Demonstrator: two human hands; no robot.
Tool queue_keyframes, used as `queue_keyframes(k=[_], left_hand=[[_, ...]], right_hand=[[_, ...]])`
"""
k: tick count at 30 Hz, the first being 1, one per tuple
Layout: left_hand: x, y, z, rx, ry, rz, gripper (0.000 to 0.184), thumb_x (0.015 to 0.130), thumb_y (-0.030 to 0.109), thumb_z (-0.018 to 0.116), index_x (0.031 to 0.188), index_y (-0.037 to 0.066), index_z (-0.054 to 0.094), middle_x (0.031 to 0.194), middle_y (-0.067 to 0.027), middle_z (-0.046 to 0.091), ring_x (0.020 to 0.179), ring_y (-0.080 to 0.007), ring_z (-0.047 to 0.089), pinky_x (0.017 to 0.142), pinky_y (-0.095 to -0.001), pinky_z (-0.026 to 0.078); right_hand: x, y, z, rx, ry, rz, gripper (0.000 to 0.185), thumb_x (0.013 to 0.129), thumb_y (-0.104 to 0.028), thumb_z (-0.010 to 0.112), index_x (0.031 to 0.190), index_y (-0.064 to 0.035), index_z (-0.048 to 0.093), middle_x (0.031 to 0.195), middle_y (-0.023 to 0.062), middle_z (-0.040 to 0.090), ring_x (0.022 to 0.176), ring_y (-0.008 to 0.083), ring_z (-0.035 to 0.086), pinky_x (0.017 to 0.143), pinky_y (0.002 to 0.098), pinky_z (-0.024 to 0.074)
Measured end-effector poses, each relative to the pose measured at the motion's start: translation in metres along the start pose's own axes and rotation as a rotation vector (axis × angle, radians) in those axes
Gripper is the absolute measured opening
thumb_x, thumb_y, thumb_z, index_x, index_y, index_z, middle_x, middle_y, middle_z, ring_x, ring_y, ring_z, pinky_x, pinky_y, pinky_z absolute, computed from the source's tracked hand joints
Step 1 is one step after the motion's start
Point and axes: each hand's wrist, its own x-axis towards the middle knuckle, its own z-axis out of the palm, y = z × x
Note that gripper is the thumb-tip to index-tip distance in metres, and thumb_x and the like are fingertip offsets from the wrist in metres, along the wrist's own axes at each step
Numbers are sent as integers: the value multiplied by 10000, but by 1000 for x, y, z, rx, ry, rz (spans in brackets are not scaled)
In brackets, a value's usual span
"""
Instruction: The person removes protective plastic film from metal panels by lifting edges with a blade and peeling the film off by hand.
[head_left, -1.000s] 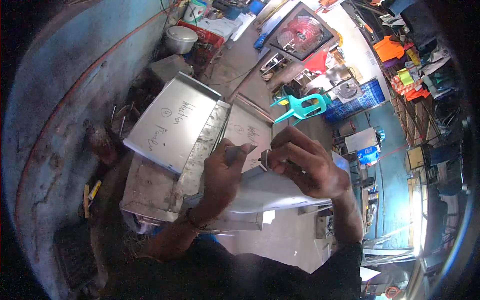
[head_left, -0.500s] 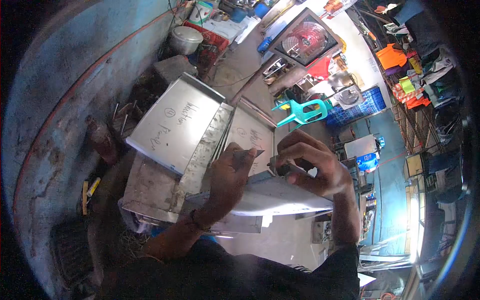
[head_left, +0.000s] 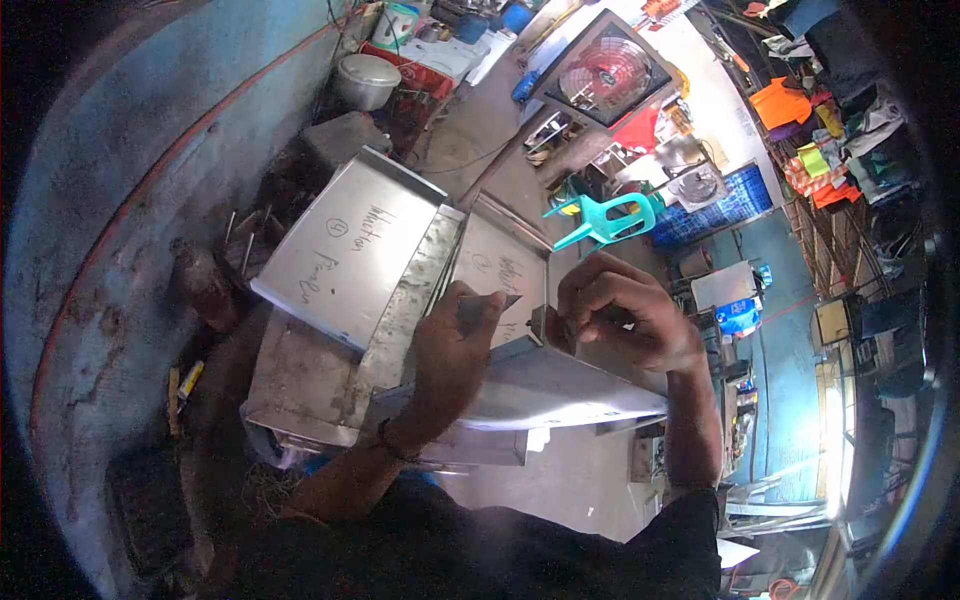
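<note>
My left hand (head_left: pixel 445 350) is closed on a dark, flat, pointed piece (head_left: pixel 482 311), its tip towards the right. At the upper corner of a tilted sheet-metal panel (head_left: pixel 540 390), my right hand (head_left: pixel 630 318) is curled with its fingers pinched. A small dark block-like thing (head_left: pixel 551 328) sits by those fingertips at the panel's corner; I cannot make out its kind. Behind the left hand lies a metal tray-like panel (head_left: pixel 490 240) with handwriting. Further left is another handwritten metal panel (head_left: pixel 350 245) with folded edges.
The panels rest on a worn metal-topped bench (head_left: pixel 300 375). Beyond stand a turquoise plastic chair (head_left: pixel 610 220) and a large square fan (head_left: pixel 608 80). A blue wall (head_left: pixel 130 160) runs along the left. A lidded pot (head_left: pixel 367 82) stands at the back left.
My right hand has shifted slightly up, and its fingers have drawn closer together. The small dark thing shows more plainly at the panel corner. My left hand keeps its hold.
</note>
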Motion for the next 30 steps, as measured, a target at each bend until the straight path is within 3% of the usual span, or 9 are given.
queue_keyframes(k=[2,4,6,8,10,13,16,22,30], left_hand=[[2,0,1,40,19,73,269,952,265,687,821,85,535,626,71,470,577,-9,402,517,-202,321],[1,1,1,16,12,30,260,952,257,685,824,84,539,631,66,478,580,-10,410,521,-201,329],[1,-1,1,-6,2,-19,252,953,249,684,828,83,542,637,60,486,583,-12,419,524,-200,337],[1,-5,0,3,13,11,309,964,295,657,838,31,559,662,-10,542,670,-66,472,597,-293,423],[1,-3,0,24,13,7,314,963,299,659,836,31,558,657,-10,538,665,-69,475,593,-294,421],[1,-3,-1,63,16,-4,315,961,299,662,833,32,555,651,-8,532,656,-71,477,580,-290,414],[0,-3,-2,78,15,-8,312,960,292,664,827,34,551,649,-8,531,649,-70,478,571,-284,408],[-2,0,-2,27,-9,11,316,961,288,661,815,34,544,639,-26,536,640,-62,474,570,-283,408],[0,0,-2,18,-3,34,312,965,289,658,811,43,543,596,-7,503,592,-61,449,532,-284,390]], right_hand=[[3,-11,0,-68,8,-3,157,844,-30,712,936,-27,586,968,81,599,930,254,599,770,379,485],[11,-40,7,-141,83,314,200,844,-99,734,963,-29,590,940,89,613,865,272,618,715,398,493],[14,-48,18,-203,123,393,207,849,-134,732,950,-28,585,908,106,610,833,282,623,691,412,489],[15,-50,19,-263,164,478,222,854,-169,730,937,-28,580,875,123,607,801,293,628,667,425,486],[16,-48,14,-322,64,585,233,860,-201,709,913,-30,560,825,152,592,779,327,630,676,447,479],[9,-38,12,-333,65,433,120,861,-26,672,877,-18,554,755,121,607,697,269,646,615,382,476],[12,-35,7,-406,34,285,106,849,4,658,883,-16,560,754,110,613,700,293,661,629,403,493],[20,-63,20,-728,14,413,110,873,-67,648,866,-27,546,775,115,618,683,338,643,619,437,489],[24,-67,17,-593,-6,677,211,934,-198,638,841,-26,559,784,153,637,703,367,642,629,456,475]])
